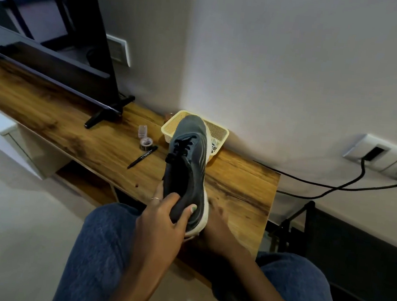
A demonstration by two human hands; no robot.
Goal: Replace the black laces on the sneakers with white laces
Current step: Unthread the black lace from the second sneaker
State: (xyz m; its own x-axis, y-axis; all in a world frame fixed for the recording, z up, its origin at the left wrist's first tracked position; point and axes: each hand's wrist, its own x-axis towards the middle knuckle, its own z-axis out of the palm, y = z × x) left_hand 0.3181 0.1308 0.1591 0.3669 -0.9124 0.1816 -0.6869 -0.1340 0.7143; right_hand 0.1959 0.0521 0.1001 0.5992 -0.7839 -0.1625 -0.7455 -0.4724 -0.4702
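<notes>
From my feed I've got blue denim jeans (97, 250) over both knees, slightly faded, no rips that I can spot. Arms are bare, no sleeves in view. The left hand (159, 222) has a thin ring (155, 198) on one finger and pale greenish polish on the thumbnail (193, 208). The right hand (217, 229) is mostly hidden, nothing worn that I can make out.

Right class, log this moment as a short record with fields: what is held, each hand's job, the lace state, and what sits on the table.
held: grey-blue mesh sneaker with white sole, toe pointing away
left hand: grips the heel collar
right hand: under the heel, mostly hidden
laces: black laces in the eyelets
table: wooden tabletop bears yellow plastic basket, black pen
</notes>
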